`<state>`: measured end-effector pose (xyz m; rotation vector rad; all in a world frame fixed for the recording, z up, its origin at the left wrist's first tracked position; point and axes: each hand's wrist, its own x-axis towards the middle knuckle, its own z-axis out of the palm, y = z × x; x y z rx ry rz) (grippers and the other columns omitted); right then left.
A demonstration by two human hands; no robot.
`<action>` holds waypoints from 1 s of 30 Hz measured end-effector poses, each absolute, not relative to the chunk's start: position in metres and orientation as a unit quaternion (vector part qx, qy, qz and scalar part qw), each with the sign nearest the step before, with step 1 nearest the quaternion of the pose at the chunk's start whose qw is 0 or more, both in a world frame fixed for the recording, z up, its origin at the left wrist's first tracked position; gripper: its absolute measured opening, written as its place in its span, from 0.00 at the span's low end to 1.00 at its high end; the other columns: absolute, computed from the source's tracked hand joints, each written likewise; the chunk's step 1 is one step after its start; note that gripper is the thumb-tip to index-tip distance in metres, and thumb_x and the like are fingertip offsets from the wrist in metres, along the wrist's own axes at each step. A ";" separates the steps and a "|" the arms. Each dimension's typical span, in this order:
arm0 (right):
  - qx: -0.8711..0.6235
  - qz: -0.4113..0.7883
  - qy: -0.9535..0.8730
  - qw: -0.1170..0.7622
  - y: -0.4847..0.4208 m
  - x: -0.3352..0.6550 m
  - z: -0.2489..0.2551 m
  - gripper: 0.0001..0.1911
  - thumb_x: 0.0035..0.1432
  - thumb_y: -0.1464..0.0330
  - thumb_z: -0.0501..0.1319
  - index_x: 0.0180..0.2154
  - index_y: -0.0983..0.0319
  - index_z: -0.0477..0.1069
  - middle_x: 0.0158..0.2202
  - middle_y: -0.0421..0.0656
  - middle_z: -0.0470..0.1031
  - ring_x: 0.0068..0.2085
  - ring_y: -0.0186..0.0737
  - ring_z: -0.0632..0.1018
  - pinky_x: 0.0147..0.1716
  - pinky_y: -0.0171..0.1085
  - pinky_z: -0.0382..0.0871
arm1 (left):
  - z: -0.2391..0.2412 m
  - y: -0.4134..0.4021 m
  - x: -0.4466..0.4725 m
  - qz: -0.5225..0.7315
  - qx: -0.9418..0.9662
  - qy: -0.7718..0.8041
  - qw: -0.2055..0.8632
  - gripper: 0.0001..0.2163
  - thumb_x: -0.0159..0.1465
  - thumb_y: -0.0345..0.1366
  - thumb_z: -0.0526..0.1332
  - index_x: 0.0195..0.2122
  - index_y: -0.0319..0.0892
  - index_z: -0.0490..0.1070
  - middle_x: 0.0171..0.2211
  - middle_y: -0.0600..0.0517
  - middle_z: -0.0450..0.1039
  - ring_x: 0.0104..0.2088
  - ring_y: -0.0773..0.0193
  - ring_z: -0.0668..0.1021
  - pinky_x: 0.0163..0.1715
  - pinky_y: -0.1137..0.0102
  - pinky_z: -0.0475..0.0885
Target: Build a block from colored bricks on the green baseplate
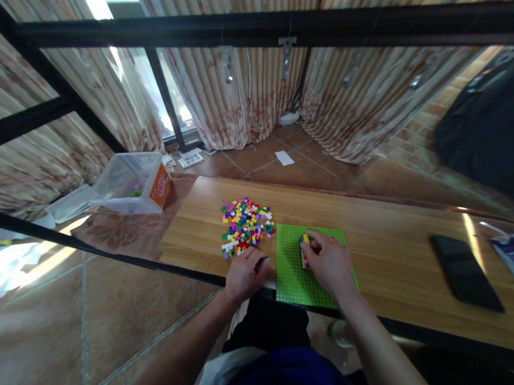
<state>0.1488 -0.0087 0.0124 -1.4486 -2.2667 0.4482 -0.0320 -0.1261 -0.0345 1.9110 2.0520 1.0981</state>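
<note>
While the fingers of the right hand [331,260] pinch the brick cluster [305,260] on the green baseplate [289,277], uneven pressure could tilt it. Sliding far, the left hand [247,272], its fingers unreadable, could scatter the brick pile [246,221].

Left hand: a bare left hand [247,272] with rounded knuckles, running smoothly into a bare wrist
Right hand: a bare right hand [330,262], its wrist uncovered too
Forearms: a bare left forearm [175,354] and a bare right forearm [375,342], each widening from the wrist towards the edge of view
Top: a deep blue cloth top [290,379], plain and softly creased where it shows
Side panel: a white cloth area [226,366] beside the blue, on the wearer's left; whether a separate garment, cannot tell
Legwear: plain black cloth legwear [267,325], details lost in shadow
</note>
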 end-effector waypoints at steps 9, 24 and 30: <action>-0.498 0.258 -0.811 0.166 0.016 0.157 0.016 0.15 0.55 0.60 0.63 0.43 0.59 0.76 0.29 0.40 0.77 0.32 0.42 0.76 0.34 0.39 0.63 | -0.039 -0.125 -0.031 0.370 0.643 0.670 0.028 0.06 0.68 0.35 0.57 0.34 0.42 0.71 0.31 0.50 0.72 0.32 0.64 0.74 0.32 0.70 0.69; -0.463 0.257 -0.843 0.096 0.035 0.157 0.023 0.14 0.52 0.60 0.66 0.40 0.58 0.78 0.27 0.39 0.78 0.28 0.38 0.76 0.28 0.36 0.61 | -0.036 -0.127 -0.031 0.363 0.644 0.673 0.034 0.07 0.68 0.35 0.57 0.34 0.42 0.71 0.31 0.50 0.72 0.32 0.64 0.74 0.32 0.70 0.69; -0.464 0.257 -0.846 0.064 0.040 0.152 0.030 0.13 0.51 0.62 0.67 0.39 0.58 0.78 0.27 0.39 0.78 0.27 0.38 0.76 0.28 0.36 0.61 | -0.037 -0.127 -0.030 0.361 0.637 0.680 0.044 0.06 0.68 0.35 0.57 0.35 0.42 0.71 0.32 0.50 0.72 0.32 0.64 0.75 0.32 0.70 0.69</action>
